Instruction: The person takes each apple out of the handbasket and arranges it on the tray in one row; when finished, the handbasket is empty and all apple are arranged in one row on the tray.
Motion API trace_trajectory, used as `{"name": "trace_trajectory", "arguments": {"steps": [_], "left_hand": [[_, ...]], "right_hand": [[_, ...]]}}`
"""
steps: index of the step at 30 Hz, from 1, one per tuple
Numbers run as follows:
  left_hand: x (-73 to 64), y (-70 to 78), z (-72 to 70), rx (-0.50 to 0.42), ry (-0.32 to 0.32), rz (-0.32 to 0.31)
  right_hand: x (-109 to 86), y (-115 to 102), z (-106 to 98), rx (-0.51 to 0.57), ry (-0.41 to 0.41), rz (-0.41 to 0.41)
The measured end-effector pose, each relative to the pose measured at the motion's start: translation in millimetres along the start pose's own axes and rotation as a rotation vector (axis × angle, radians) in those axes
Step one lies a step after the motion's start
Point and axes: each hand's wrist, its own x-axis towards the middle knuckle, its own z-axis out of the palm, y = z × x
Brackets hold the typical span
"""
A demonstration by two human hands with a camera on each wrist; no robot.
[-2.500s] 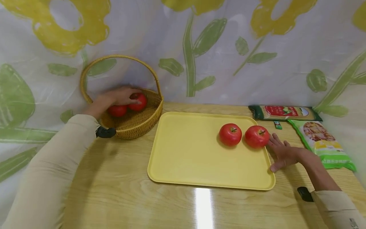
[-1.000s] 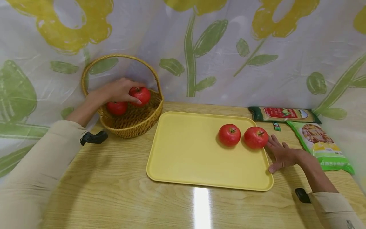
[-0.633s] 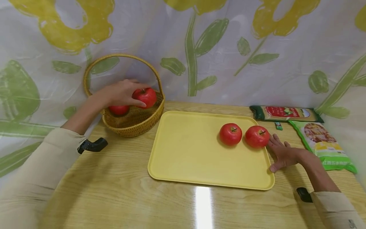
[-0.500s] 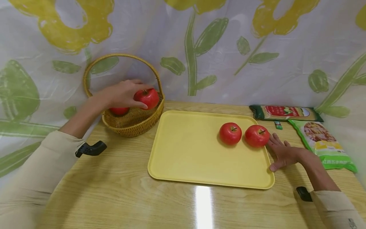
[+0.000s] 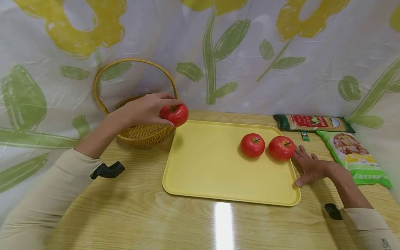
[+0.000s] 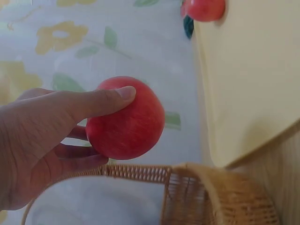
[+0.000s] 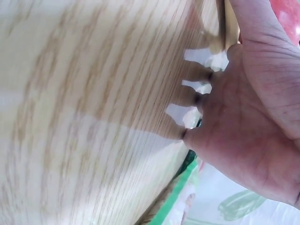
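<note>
My left hand (image 5: pixel 147 109) grips a red apple (image 5: pixel 175 114) between thumb and fingers, over the basket's right rim and the tray's back left corner. In the left wrist view the thumb lies across that apple (image 6: pixel 129 126), with the fingers curled behind it. The wicker basket (image 5: pixel 147 135) with a tall hoop handle stands partly behind my left hand, which covers much of its inside. Two more red apples, a left one (image 5: pixel 252 146) and a right one (image 5: pixel 281 148), sit on the yellow tray (image 5: pixel 212 166). My right hand (image 5: pixel 309 168) rests with spread fingers at the tray's right edge.
Behind the tray's right end lies a dark green and tan packet (image 5: pixel 314 123). A small green sachet (image 5: pixel 305 136) is in front of it. Farther right lies a green and white food bag (image 5: pixel 356 156). A flower-printed sheet (image 5: pixel 225 62) hangs along the wooden table's (image 5: pixel 140 208) back.
My left hand has taken hold of an apple in the basket, lifted it and carried it right, past the basket's rim. The right hand and the two tray apples stay put.
</note>
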Motion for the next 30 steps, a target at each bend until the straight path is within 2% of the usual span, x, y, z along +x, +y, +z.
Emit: {"name": "trace_trajectory", "arguments": {"steps": [2,5,9,18,22,30], "left_hand": [[3.7,5.3,2.0,-0.002,0.006,0.018],[9.7,14.0,4.7,0.007,0.021,0.054],[18.0,24.9,8.7,0.004,0.025,0.106],[39.2,43.3,22.1,-0.016,-0.008,0.148],[50.2,51.9,33.6,-0.025,-0.032,0.183],[73.4,68.9,57.7,-0.021,-0.091,0.214]], "right_hand": [[5.9,17.5,4.3,-0.003,0.008,0.002],[7.8,25.1,5.4,0.006,0.011,-0.010],[6.2,18.5,5.4,0.001,0.020,-0.014],[-1.4,-2.4,-1.0,0.046,0.004,-0.033],[3.5,5.9,1.9,-0.009,0.023,-0.012],[9.5,21.9,6.0,-0.012,0.021,-0.006]]}}
